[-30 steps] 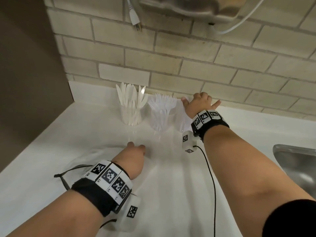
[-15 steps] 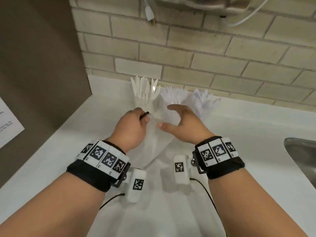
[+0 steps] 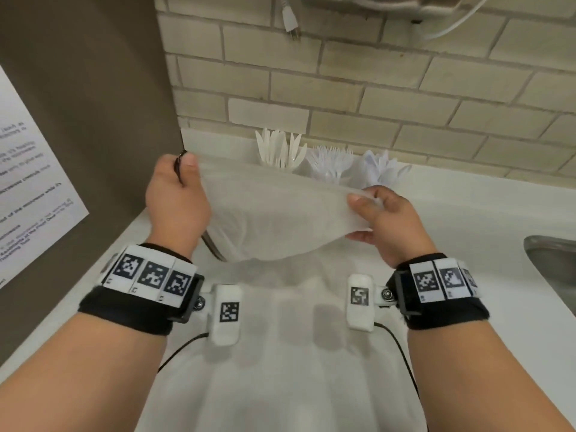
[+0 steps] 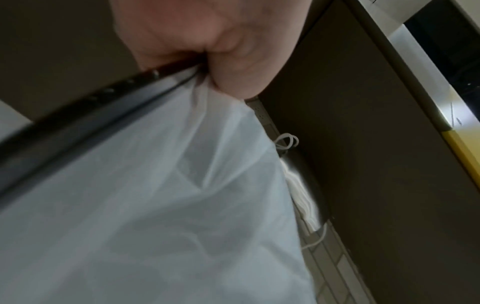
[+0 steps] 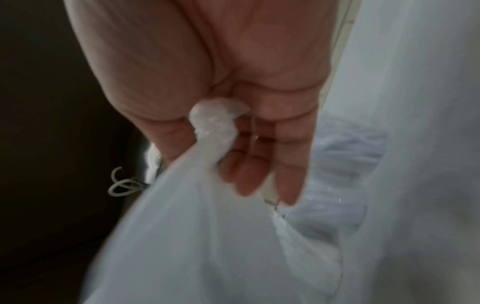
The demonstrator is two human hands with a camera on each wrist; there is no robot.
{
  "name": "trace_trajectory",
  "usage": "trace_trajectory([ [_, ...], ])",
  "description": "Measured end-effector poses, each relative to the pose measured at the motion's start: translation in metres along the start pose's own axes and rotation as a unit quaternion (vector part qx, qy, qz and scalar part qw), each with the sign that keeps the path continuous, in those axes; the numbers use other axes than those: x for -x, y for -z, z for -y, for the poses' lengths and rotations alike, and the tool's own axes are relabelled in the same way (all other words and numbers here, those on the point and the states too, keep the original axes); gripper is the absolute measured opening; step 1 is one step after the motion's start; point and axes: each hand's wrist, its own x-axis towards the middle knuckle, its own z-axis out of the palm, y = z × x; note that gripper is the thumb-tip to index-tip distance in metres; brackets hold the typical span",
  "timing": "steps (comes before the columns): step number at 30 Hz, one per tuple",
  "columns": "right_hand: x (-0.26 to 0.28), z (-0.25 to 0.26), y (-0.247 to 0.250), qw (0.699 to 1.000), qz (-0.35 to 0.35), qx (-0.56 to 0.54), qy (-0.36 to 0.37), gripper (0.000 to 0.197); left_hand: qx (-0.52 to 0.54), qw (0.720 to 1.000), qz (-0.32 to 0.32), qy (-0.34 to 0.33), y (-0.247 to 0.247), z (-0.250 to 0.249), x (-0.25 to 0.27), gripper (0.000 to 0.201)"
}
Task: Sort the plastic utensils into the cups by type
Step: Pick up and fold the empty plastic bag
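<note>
A white translucent bag (image 3: 274,219) hangs stretched between both hands above the counter. My left hand (image 3: 177,194) grips its left edge together with a black drawstring (image 3: 178,169); the left wrist view shows the fingers (image 4: 233,67) curled round the bag (image 4: 155,205) and the drawstring (image 4: 78,107). My right hand (image 3: 383,219) pinches the right edge, and the right wrist view shows the bag (image 5: 207,236) bunched under the thumb (image 5: 166,131). Behind the bag stand white knives (image 3: 279,151), forks (image 3: 330,163) and spoons (image 3: 381,168); their cups are mostly hidden.
The white counter (image 3: 467,219) runs to a brick wall. A steel sink (image 3: 554,263) is at the right edge. A dark panel with a paper notice (image 3: 28,182) closes the left side. A plug (image 3: 290,17) dangles from above.
My right hand left the spoons at the back and joined the left at the bag. Both hands then lifted the bag off the counter and pulled its edges apart.
</note>
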Motion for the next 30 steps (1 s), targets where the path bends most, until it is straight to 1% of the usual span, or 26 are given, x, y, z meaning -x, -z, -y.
trace_trajectory([
  [1, 0.005, 0.000, -0.004, 0.999, 0.028, -0.013, -0.008, 0.024, 0.027, 1.000, 0.001, 0.003, -0.001, -0.008, 0.007, 0.030],
  [3, 0.017, -0.002, -0.017, 0.994, 0.107, 0.017, -0.020, 0.059, 0.140, 0.989, 0.034, 0.043, -0.005, -0.023, 0.021, 0.029],
  [4, 0.022, -0.004, -0.024, 0.989, 0.142, 0.039, -0.026, 0.073, 0.216, 0.970, 0.068, 0.084, -0.007, -0.031, 0.028, 0.029],
  [5, 0.025, -0.008, -0.031, 0.985, 0.166, 0.044, -0.030, 0.078, 0.286, 0.943, 0.108, 0.131, -0.008, -0.037, 0.033, 0.029],
  [6, 0.028, -0.013, -0.037, 0.985, 0.167, 0.025, -0.036, 0.068, 0.329, 0.920, 0.140, 0.164, -0.008, -0.041, 0.036, 0.029],
  [7, 0.030, -0.019, -0.042, 0.988, 0.149, -0.010, -0.041, 0.046, 0.338, 0.910, 0.165, 0.173, -0.006, -0.042, 0.039, 0.030],
  [8, 0.032, -0.021, -0.046, 0.990, 0.125, -0.050, -0.043, 0.028, 0.339, 0.907, 0.180, 0.173, -0.004, -0.043, 0.041, 0.030],
  [9, 0.031, -0.022, -0.047, 0.990, 0.101, -0.086, -0.045, 0.029, 0.345, 0.905, 0.182, 0.169, 0.000, -0.042, 0.041, 0.030],
  [10, 0.032, -0.021, -0.047, 0.987, 0.079, -0.130, -0.054, 0.038, 0.355, 0.903, 0.178, 0.164, 0.001, -0.037, 0.042, 0.033],
  [11, 0.031, -0.021, -0.045, 0.980, 0.067, -0.178, -0.063, 0.043, 0.367, 0.900, 0.180, 0.152, 0.003, -0.030, 0.042, 0.039],
  [12, 0.031, -0.018, -0.041, 0.971, 0.063, -0.218, -0.072, 0.044, 0.373, 0.898, 0.193, 0.133, 0.004, -0.019, 0.042, 0.050],
  [14, 0.031, -0.015, -0.033, 0.958, 0.068, -0.268, -0.077, 0.044, 0.368, 0.887, 0.261, 0.102, 0.005, 0.004, 0.043, 0.076],
  [16, 0.034, -0.012, -0.029, 0.949, 0.095, -0.290, -0.075, 0.041, 0.315, 0.871, 0.358, 0.115, 0.006, 0.017, 0.051, 0.098],
  [17, 0.037, -0.011, -0.028, 0.944, 0.119, -0.298, -0.075, 0.038, 0.276, 0.865, 0.400, 0.128, 0.007, 0.019, 0.057, 0.105],
  [18, 0.039, -0.011, -0.027, 0.937, 0.145, -0.310, -0.076, 0.035, 0.242, 0.858, 0.427, 0.149, 0.007, 0.020, 0.062, 0.105],
  [19, 0.041, -0.012, -0.026, 0.929, 0.174, -0.320, -0.074, 0.035, 0.227, 0.847, 0.446, 0.178, 0.006, 0.018, 0.066, 0.097],
  [20, 0.044, -0.013, -0.025, 0.920, 0.204, -0.327, -0.071, 0.035, 0.235, 0.829, 0.462, 0.211, 0.006, 0.017, 0.071, 0.083],
  [21, 0.047, -0.015, -0.023, 0.913, 0.232, -0.328, -0.067, 0.037, 0.262, 0.802, 0.475, 0.250, 0.005, 0.016, 0.074, 0.068],
  [23, 0.055, -0.018, -0.020, 0.903, 0.295, -0.308, -0.050, 0.041, 0.325, 0.754, 0.475, 0.316, 0.006, 0.007, 0.082, 0.043],
  [24, 0.059, -0.018, -0.019, 0.896, 0.329, -0.296, -0.038, 0.043, 0.356, 0.736, 0.468, 0.335, 0.007, 0.002, 0.085, 0.036],
  [25, 0.064, -0.018, -0.019, 0.891, 0.356, -0.282, -0.025, 0.045, 0.386, 0.723, 0.456, 0.346, 0.007, -0.003, 0.087, 0.037],
  [26, 0.066, -0.017, -0.019, 0.894, 0.361, -0.264, -0.020, 0.047, 0.404, 0.723, 0.437, 0.352, 0.007, -0.008, 0.088, 0.042],
  [27, 0.068, -0.015, -0.019, 0.912, 0.334, -0.237, -0.024, 0.046, 0.411, 0.738, 0.403, 0.353, 0.006, -0.014, 0.088, 0.043],
  [28, 0.069, -0.015, -0.018, 0.941, 0.276, -0.193, -0.026, 0.044, 0.413, 0.767, 0.349, 0.346, 0.005, -0.019, 0.088, 0.037],
  [29, 0.067, -0.017, -0.016, 0.972, 0.197, -0.123, -0.025, 0.045, 0.406, 0.803, 0.283, 0.333, 0.005, -0.023, 0.088, 0.032],
  [30, 0.067, -0.018, -0.013, 0.995, 0.093, -0.020, -0.020, 0.053, 0.384, 0.844, 0.210, 0.309, 0.005, -0.024, 0.087, 0.027],
])
